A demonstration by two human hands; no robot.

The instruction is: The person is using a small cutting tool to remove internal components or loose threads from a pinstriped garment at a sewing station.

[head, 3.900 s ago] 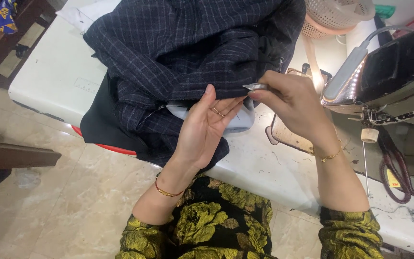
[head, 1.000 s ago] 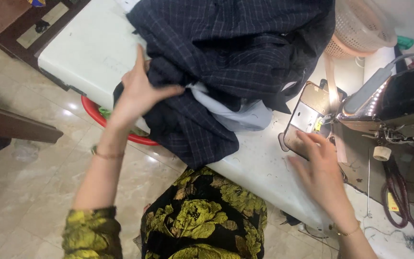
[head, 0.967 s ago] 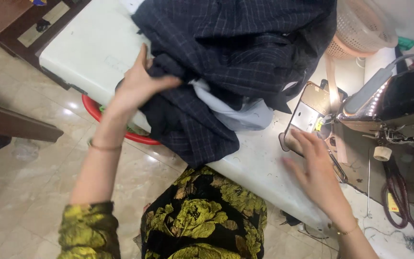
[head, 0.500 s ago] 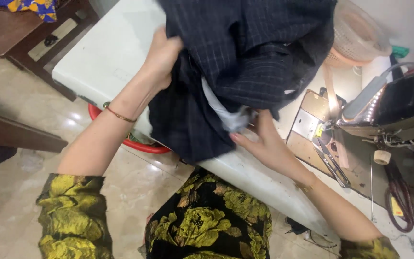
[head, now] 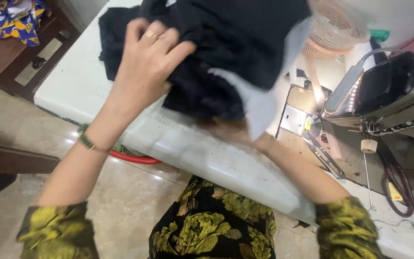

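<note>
The dark navy checked cloth garment (head: pixel 226 43) at twelve o'clock reads almost black in the blur, with a pale blue-grey lining (head: pixel 259 103) showing at its lower edge. It lies on a glossy white sewing table (head: pixel 73 81). At one o'clock sits a pink-and-cream woven plastic basket (head: pixel 334 31). At three o'clock, the sewing machine (head: pixel 389 91) is dark grey and beige. At eleven o'clock lies a blue, yellow and white printed fabric (head: pixel 5 19). The sleeves (head: pixel 58 235) are black with yellow-green floral print. The left hand (head: pixel 147 62) wears a gold ring and green bracelet (head: pixel 86 140).
</note>
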